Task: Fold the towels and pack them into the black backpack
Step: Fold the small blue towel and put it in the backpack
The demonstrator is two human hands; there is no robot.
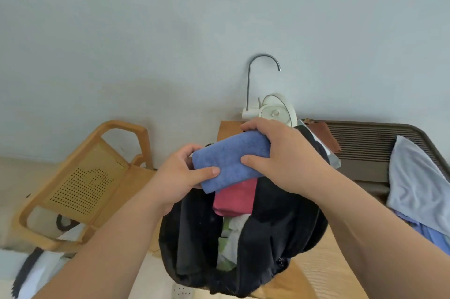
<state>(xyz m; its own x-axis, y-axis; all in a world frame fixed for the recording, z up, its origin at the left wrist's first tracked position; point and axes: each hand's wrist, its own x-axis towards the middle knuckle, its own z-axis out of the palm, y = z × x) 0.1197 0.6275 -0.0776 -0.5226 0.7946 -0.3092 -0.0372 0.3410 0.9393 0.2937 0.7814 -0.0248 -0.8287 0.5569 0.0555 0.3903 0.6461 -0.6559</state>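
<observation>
the wooden table (336,272) carries everything here, with a cane-backed chair (80,177) off to its left. on the table stands the black backpack (275,230), mouth gaping toward the camera, sides slumped. at the right edge a heap of pale blue cloth (418,189), likely more towels, lies unfolded and well apart from the bag, so the job looks only partway through. a pink towel (233,198) already sits inside the opening, with white and green cloth (231,237) nearer the camera. the folded blue towel (233,162) is held in the air above the far end of the opening, over the pink one; whether they touch i cannot tell. the right hand (285,155) grips its right end, thumb on the near face, fingers curled over the far edge. the left hand (180,177) pinches the left end, thumb in front, fingers behind. the step in hand seems to be lowering this towel in. only the two grips keep the fold, so releasing one end early could let it spring open. neither hand is free to hold the soft rim, which could sag inward and snag the towel. a hard push might rumple the pink towel or shove the limp bag into the white kettle (275,108) just behind it.
</observation>
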